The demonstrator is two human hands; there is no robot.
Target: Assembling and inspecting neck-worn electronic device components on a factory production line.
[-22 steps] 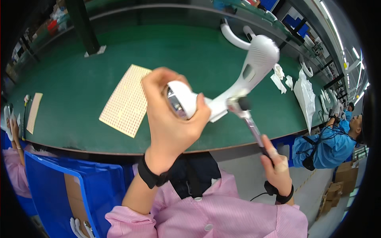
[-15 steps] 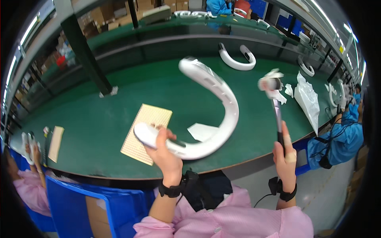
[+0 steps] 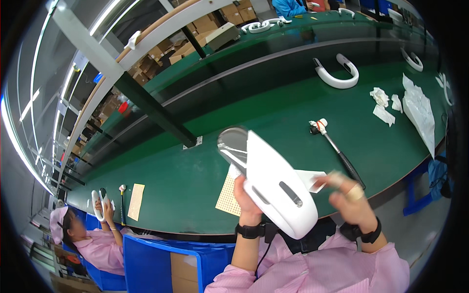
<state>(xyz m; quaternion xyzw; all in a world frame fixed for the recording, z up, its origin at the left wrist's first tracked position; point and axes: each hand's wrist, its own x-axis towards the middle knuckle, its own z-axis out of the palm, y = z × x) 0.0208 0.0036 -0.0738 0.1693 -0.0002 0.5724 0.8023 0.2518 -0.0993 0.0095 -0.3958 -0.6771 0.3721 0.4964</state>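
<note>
My left hand [image 3: 249,199] is closed round a white U-shaped device [image 3: 276,180], lifted and turned so that its smooth outer side and dark oval slots show. One end of it is grey with clear film over it. My right hand [image 3: 349,198], a tan wrap on one finger, hangs just right of the device. Its fingers are apart, slightly blurred, with nothing in them. Beyond it a hammer [image 3: 337,149] lies on the green table, its black grip toward me and its head wrapped in white. A yellow dotted sheet [image 3: 227,196] and a white paper piece [image 3: 311,179] lie partly behind the device.
Another U-shaped device [image 3: 338,79] lies far right, near crumpled tissue [image 3: 379,96] and a white plastic bag [image 3: 419,111]. A dark post [image 3: 159,115] stands on the table [image 3: 161,188]. At left a co-worker in pink [image 3: 100,246] holds a similar device. Blue bins [image 3: 146,261] stand below.
The hammer has left my right hand and lies on the table. My left hand has lifted and turned the U-shaped device. The whole view has swung leftward.
</note>
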